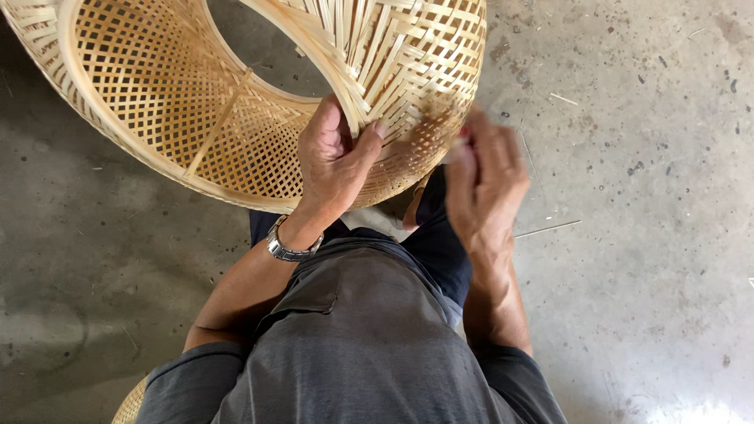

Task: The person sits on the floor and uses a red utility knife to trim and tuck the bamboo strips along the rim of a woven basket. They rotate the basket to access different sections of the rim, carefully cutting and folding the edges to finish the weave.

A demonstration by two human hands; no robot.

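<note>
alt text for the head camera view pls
A person's left hand pinches loose strips on a large, round, pale woven bamboo basket, while the blurred right hand works at its edge. A silver wristwatch sits on the left wrist, above a grey concrete floor.

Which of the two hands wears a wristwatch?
The left hand, gripping the woven bamboo basket; a metal wristwatch circles its wrist, while the right hand is bare.

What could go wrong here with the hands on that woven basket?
1. The left hand pinches loose strip ends at the bamboo basket's weave edge; thin strips could snap or cut a finger.
2. The right hand is motion-blurred at the basket's side, so a fast pull may loosen the weave.
3. The basket sits tilted against the person's knees above the concrete floor; it could slip, and the stray slivers there could be stepped on.
</note>
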